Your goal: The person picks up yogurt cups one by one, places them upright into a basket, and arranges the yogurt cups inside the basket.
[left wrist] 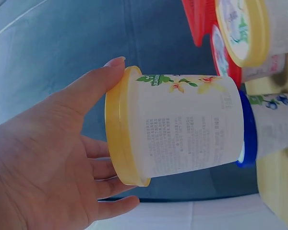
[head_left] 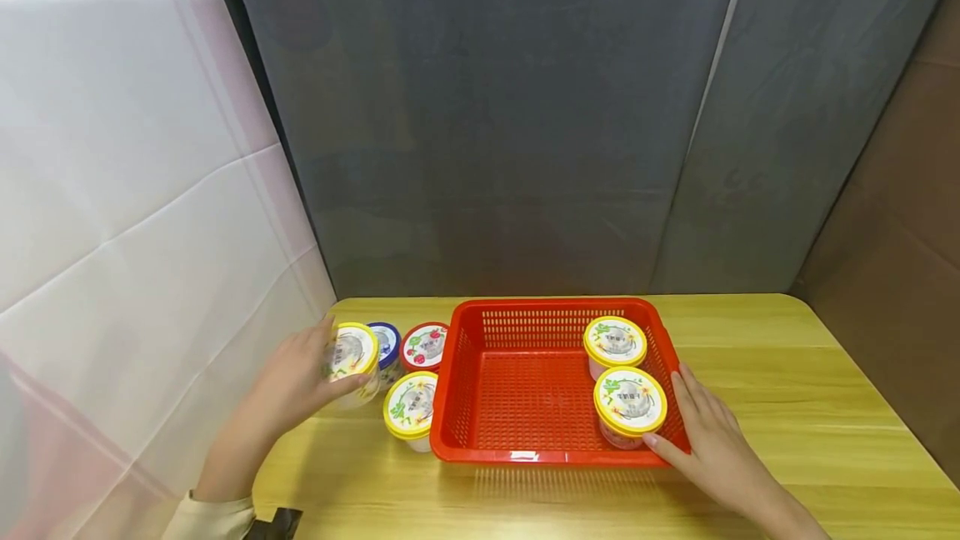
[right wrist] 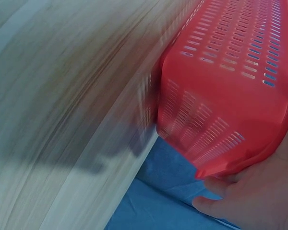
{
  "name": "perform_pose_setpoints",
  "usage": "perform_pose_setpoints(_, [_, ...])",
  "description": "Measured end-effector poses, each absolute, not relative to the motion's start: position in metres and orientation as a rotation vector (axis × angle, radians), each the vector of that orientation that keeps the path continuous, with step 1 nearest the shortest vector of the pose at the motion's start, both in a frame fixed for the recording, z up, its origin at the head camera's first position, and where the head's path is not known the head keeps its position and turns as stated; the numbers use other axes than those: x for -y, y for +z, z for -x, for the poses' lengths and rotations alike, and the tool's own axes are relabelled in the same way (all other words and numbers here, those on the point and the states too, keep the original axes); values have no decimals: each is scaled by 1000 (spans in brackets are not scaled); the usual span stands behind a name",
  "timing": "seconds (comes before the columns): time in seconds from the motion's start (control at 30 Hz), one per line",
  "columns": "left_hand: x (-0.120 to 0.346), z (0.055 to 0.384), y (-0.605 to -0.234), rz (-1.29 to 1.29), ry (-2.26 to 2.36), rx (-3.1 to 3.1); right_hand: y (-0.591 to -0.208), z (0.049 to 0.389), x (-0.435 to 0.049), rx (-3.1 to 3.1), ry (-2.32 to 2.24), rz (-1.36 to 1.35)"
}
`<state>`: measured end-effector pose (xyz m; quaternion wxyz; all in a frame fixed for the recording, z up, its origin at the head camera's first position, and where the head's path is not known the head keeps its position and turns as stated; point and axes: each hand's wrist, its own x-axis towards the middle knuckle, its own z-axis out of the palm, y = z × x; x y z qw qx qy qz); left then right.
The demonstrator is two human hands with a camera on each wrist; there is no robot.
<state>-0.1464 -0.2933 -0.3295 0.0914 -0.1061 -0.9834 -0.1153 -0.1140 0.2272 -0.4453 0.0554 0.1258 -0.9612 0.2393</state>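
Basket (head_left: 517,398) has two yellow-lidded tubs (head_left: 630,401) in, left hand (head_left: 296,373) grips a third tub (head_left: 355,351) outside, right hand (head_left: 714,433) lies straight-fingered along the rim (head_left: 551,303), so probably that plus three tubs alongside (head_left: 425,347) left.

From my station I see a red plastic basket (head_left: 517,398) on the yellow wood-grain desk (head_left: 795,407). In its right side, a round yellow-lidded tub (head_left: 632,400) stands before a second yellow-lidded tub (head_left: 615,340). Left of it, a round red-lidded tub (head_left: 425,346) sits behind a third yellow-lidded tub (head_left: 411,407); then a blue-lidded tub (head_left: 386,343); leftmost, a fourth yellow-lidded tub (head_left: 354,353).
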Motion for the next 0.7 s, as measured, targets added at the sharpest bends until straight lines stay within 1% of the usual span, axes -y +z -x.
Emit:
perform_pose_setpoints(0.3, [273, 162, -316, 363, -425, 2927, -446, 115, -228, 2920, 715, -374])
perform_pose_setpoints(0.7, [244, 184, -313, 437, -432, 2913, -447, 116, -228, 2916, 720, -384])
